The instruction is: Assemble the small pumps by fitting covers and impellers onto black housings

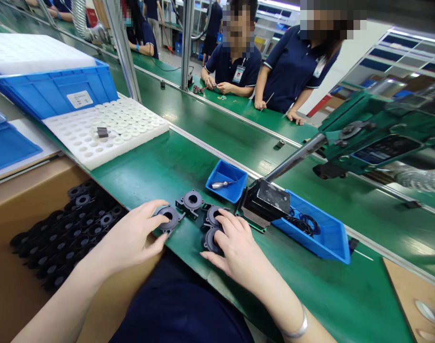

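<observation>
On the green table (310, 286), 4 black round plastic parts with a centre hole lie close together near the front edge. The left hand (131, 238) grasps the leftmost black part (169, 218): the thumb presses on its top and the fingers curl under its near side. The right hand (235, 250) rests flat over the 2 parts at the right, the nearer part (210, 239) and the one just behind it (213, 215); its fingers are spread and not closed around them. The 4th part (191, 201) lies free between the hands, a little further back.

A cardboard box (10, 200) full of the same black parts stands at the left. Behind the parts is a small blue tray (226, 181), and a larger blue tray (324, 236) with black rings is at the right.
</observation>
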{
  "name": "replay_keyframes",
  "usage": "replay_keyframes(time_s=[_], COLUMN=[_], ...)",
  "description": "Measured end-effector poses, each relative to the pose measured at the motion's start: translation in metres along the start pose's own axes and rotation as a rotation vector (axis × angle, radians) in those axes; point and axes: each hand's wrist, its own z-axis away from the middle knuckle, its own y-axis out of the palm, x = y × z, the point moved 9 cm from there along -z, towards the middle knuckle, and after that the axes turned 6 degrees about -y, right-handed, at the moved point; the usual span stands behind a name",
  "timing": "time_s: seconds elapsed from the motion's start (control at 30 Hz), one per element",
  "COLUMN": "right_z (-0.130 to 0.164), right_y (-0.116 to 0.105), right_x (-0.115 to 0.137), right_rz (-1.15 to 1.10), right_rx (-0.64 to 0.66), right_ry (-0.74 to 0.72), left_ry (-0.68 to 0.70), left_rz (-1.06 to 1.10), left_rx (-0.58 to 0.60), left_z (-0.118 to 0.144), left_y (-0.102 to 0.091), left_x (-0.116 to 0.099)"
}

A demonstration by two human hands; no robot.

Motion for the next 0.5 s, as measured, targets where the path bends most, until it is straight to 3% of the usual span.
replay_keyframes(time_s=[0.13, 0.33, 0.5], right_z=[0.002, 0.009, 0.013], right_y=[0.002, 0.001, -0.003], right_x=[-0.002, -0.008, -0.011], right_rz=[0.004, -0.022, -0.085], right_rx=[-0.006, 0.007, -0.002], right_ry=[0.009, 0.000, -0.017], left_ry=[-0.079, 0.148, 0.190], left_rz=[0.046, 0.094, 0.087], left_rx=[0.027, 0.107, 0.112], left_z=[-0.003, -0.011, -0.033], left_y=[0.013, 0.015, 0.012], left_x=[-0.003, -0.016, -0.016])
